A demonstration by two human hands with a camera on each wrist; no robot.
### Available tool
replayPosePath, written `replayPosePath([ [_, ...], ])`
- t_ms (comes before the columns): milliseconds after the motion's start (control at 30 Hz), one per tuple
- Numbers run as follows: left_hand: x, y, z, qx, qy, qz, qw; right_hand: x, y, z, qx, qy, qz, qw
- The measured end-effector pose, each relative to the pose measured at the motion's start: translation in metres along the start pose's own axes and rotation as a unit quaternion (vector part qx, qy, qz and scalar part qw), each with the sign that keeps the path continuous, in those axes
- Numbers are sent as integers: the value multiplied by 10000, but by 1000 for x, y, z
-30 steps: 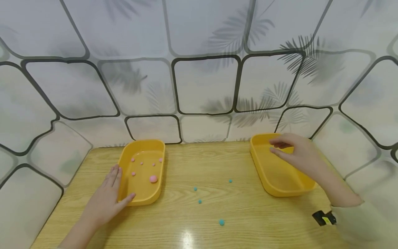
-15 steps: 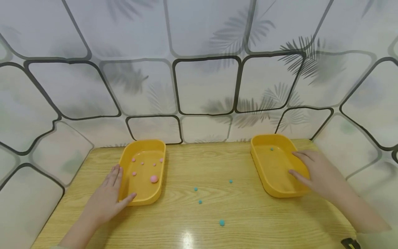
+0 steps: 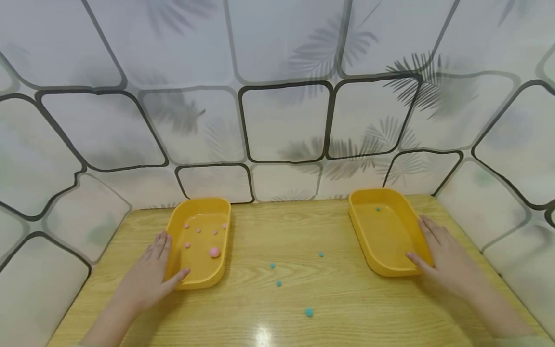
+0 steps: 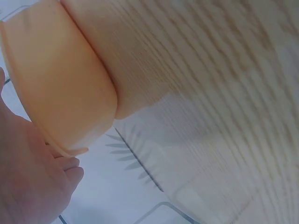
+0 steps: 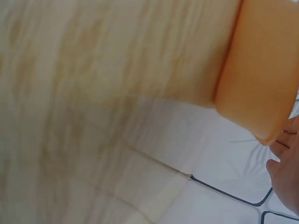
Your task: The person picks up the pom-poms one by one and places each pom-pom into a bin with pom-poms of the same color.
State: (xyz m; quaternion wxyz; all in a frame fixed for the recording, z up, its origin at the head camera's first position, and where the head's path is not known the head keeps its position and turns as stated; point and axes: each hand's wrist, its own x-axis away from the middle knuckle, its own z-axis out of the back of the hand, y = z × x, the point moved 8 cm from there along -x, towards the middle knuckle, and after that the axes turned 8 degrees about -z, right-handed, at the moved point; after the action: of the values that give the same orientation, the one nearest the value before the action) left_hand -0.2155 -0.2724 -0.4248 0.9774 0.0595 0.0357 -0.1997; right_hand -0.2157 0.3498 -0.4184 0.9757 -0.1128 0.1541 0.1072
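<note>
In the head view my left hand (image 3: pixel 145 272) rests against the left side of a yellow tray (image 3: pixel 204 283), its fingers straight and its thumb over the near corner. Small pink balls lie inside that tray, the biggest a pink ball (image 3: pixel 214 252) near its right wall. On the other side my right hand (image 3: pixel 448 258) touches the right rim of a second yellow tray (image 3: pixel 390 241), thumb over the near corner. Towards the back of this tray lies one small blue ball (image 3: pixel 378 209). The left wrist view shows the left tray's outer wall (image 4: pixel 65 79) beside my palm.
Between the trays several blue balls lie on the wooden table (image 3: pixel 260 226), the biggest a blue ball (image 3: pixel 309 313) near the front. A patterned wall covering (image 3: pixel 286 120) rises behind the table and along both sides.
My right hand has moved from above the right tray down and right to its rim. A blue ball now shows in that tray. My left hand stays where it was.
</note>
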Motion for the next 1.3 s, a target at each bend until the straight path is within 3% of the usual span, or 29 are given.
replayPosePath([
  [300, -6, 18, 9, 185, 151, -55, 9997, 4, 10, -15, -24, 13, 184, 9998],
  [633, -16, 62, 18, 389, 508, -642, 9959, 5, 13, -23, 18, -211, 232, 9995],
  [933, -19, 95, 16, 979, 909, -915, 9868, 6, 10, -24, -54, -348, 150, 9993],
  [1300, -34, 132, 11, 1250, 1423, -1154, 9751, 7, 10, -25, -40, -368, 152, 9992],
])
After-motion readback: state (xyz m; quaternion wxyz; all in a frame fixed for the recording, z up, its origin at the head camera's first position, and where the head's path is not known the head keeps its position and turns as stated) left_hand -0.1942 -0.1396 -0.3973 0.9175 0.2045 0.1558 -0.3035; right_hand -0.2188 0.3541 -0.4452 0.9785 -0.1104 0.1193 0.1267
